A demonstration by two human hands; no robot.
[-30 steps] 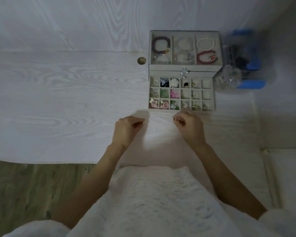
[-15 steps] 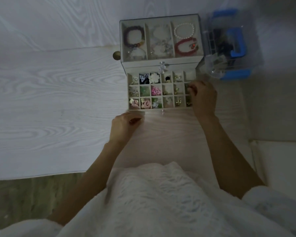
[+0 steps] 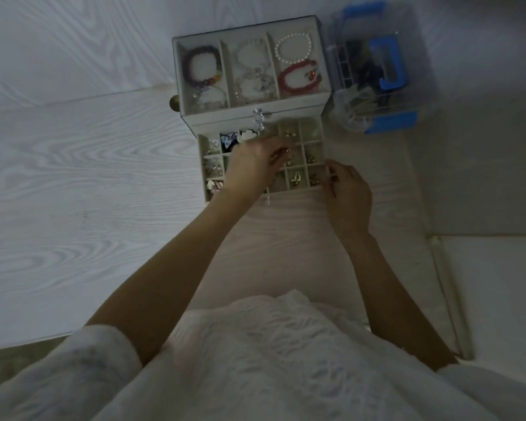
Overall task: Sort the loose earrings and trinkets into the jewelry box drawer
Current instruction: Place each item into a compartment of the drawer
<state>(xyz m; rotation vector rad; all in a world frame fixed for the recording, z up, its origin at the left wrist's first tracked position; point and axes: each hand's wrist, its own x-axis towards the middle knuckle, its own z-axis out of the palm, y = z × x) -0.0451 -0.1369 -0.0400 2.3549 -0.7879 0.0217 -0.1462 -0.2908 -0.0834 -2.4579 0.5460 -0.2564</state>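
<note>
A beige jewelry box (image 3: 225, 115) stands at the back of the white wood-grain table (image 3: 88, 183); bracelets lie under its clear top. Its drawer (image 3: 298, 193) is pulled out toward me, divided into many small cells that hold earrings and trinkets. My left hand (image 3: 249, 168) reaches over the middle of the drawer and pinches a small earring (image 3: 284, 151) at its fingertips above a middle cell. My right hand (image 3: 349, 196) is at the drawer's front right corner, thumb and fingertips closed on the rim there. The left hand hides several cells.
A clear plastic box with blue handle and latches (image 3: 386, 71) stands right of the jewelry box. A small brass knob (image 3: 173, 102) sits at the box's left. The table's right edge (image 3: 438, 268) borders a pale surface. A white garment fills the lower view.
My left hand has moved from the table in front of the drawer up over its middle cells. My right hand has drawn back from the right column to the drawer's front right corner.
</note>
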